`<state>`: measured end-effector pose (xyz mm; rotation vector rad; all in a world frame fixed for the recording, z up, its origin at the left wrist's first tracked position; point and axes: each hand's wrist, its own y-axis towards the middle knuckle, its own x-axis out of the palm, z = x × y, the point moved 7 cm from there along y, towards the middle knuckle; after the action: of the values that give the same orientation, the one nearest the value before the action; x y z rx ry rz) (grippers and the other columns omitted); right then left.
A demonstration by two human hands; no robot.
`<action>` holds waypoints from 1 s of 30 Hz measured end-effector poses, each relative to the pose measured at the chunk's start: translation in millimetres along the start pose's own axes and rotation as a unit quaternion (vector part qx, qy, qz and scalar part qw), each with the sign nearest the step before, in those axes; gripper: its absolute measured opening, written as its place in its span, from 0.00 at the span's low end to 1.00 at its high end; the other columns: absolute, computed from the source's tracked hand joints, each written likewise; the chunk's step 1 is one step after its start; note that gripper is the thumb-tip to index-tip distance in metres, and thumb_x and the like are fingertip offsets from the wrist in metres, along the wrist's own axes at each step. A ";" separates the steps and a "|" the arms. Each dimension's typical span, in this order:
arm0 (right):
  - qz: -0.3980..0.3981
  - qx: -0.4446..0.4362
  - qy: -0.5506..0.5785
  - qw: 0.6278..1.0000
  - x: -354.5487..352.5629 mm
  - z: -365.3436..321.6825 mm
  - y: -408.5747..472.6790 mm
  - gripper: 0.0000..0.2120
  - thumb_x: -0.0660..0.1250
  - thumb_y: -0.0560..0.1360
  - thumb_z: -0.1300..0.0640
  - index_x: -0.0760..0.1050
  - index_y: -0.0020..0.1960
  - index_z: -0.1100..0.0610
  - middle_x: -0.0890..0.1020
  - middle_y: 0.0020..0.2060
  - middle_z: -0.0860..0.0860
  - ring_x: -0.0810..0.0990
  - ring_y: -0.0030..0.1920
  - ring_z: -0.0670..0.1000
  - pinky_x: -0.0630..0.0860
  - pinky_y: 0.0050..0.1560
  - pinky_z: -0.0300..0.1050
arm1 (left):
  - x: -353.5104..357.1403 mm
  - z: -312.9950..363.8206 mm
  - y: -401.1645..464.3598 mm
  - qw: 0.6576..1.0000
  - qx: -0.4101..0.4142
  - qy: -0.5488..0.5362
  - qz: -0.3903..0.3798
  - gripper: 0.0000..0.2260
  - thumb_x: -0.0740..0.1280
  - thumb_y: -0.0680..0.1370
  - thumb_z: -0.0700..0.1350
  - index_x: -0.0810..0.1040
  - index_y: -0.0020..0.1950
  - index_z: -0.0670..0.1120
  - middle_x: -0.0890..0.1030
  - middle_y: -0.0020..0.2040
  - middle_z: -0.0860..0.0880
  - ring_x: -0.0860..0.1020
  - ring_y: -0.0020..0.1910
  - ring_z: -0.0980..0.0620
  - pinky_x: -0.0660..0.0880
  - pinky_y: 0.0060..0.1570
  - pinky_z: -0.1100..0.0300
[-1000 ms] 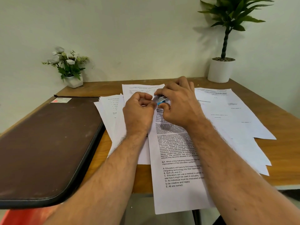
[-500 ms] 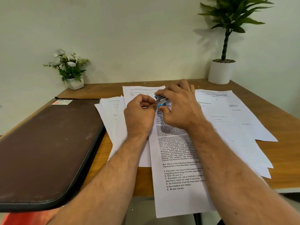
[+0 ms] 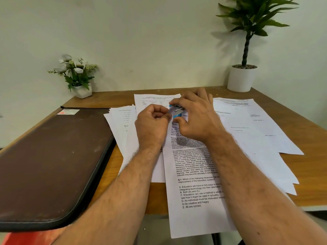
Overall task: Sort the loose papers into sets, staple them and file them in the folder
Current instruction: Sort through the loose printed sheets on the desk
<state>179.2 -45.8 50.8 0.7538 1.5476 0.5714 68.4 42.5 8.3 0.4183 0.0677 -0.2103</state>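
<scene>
A closed brown folder point(image 3: 51, 161) lies flat well to the left of the left hand point(image 3: 153, 126), its near corner hanging over the edge of the wooden table point(image 3: 315, 167). Behind it, far beyond that hand, a small pot of white flowers point(image 3: 77, 76) stands against the wall. Just left of the left hand a fanned pile of sheets point(image 3: 122, 128) rests beside the folder. The left hand sits on the papers with its fingers curled into a loose fist, thumb and forefinger tips meeting at the small blue stapler point(image 3: 176, 110); whether they pinch the stapler or the paper corner under it cannot be told. Beneath both wrists lies a printed question sheet point(image 3: 194, 191), its lower end overhanging the table edge. The right hand point(image 3: 196, 115) grasps the stapler from the right, forefinger over its top and thumb under its blue base. To the right of that hand more loose papers point(image 3: 256, 131) spread out, and far beyond it a tall green plant point(image 3: 247, 32) stands in a white pot.
</scene>
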 end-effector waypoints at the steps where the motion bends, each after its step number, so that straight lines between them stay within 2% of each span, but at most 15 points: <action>1: -0.003 0.003 0.002 1.000 1.0 0.0 -0.1 0.23 0.67 0.64 0.50 0.82 0.59 0.50 0.81 0.50 0.45 0.70 0.56 0.54 0.57 0.51 0.45 | -0.3 -1.2 0.3 1.000 -0.010 -0.004 0.000 0.09 0.77 0.72 0.39 0.81 0.41 0.52 0.82 0.35 0.55 0.79 0.33 0.63 0.70 0.33 0.76; 3: -0.004 0.004 0.004 1.000 1.8 -0.4 -0.3 0.24 0.66 0.64 0.49 0.82 0.59 0.50 0.81 0.50 0.45 0.70 0.56 0.54 0.58 0.51 0.46 | -0.6 -2.1 0.4 1.000 -0.016 -0.007 0.000 0.10 0.77 0.72 0.38 0.81 0.41 0.52 0.82 0.35 0.56 0.78 0.32 0.64 0.70 0.33 0.76; 12: 0.001 -0.013 0.002 1.000 1.0 -3.3 0.6 0.24 0.68 0.63 0.51 0.82 0.58 0.50 0.80 0.49 0.45 0.70 0.55 0.55 0.61 0.51 0.48 | 0.8 4.9 -1.2 0.999 0.038 0.016 -0.007 0.07 0.75 0.73 0.37 0.83 0.43 0.49 0.83 0.39 0.56 0.81 0.38 0.59 0.72 0.37 0.74; 18: 0.007 -0.023 -0.001 1.000 -0.6 -3.9 1.3 0.21 0.68 0.63 0.52 0.83 0.55 0.50 0.80 0.47 0.44 0.70 0.54 0.53 0.57 0.50 0.46 | 0.7 4.6 -0.4 0.999 0.039 0.018 -0.006 0.07 0.75 0.72 0.37 0.83 0.43 0.48 0.83 0.38 0.57 0.81 0.38 0.61 0.72 0.38 0.75; 24: -0.002 -0.019 0.008 1.000 -1.2 -3.1 1.5 0.21 0.68 0.63 0.52 0.83 0.55 0.50 0.80 0.49 0.43 0.69 0.54 0.52 0.61 0.51 0.49 | 0.7 3.9 -0.7 0.999 0.032 0.017 -0.008 0.08 0.76 0.72 0.37 0.83 0.42 0.49 0.83 0.38 0.57 0.80 0.37 0.61 0.72 0.37 0.75; 30: 0.001 -0.017 0.007 1.000 -1.4 -2.5 1.2 0.20 0.68 0.63 0.53 0.83 0.55 0.49 0.80 0.48 0.43 0.69 0.53 0.52 0.60 0.50 0.48 | 0.8 3.3 -1.1 0.999 0.030 0.012 -0.006 0.09 0.76 0.72 0.36 0.82 0.41 0.50 0.83 0.37 0.57 0.80 0.36 0.63 0.71 0.37 0.75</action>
<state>176.9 -45.8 53.0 0.7264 1.5462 0.6042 69.0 40.0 10.8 0.4809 0.0867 -0.2207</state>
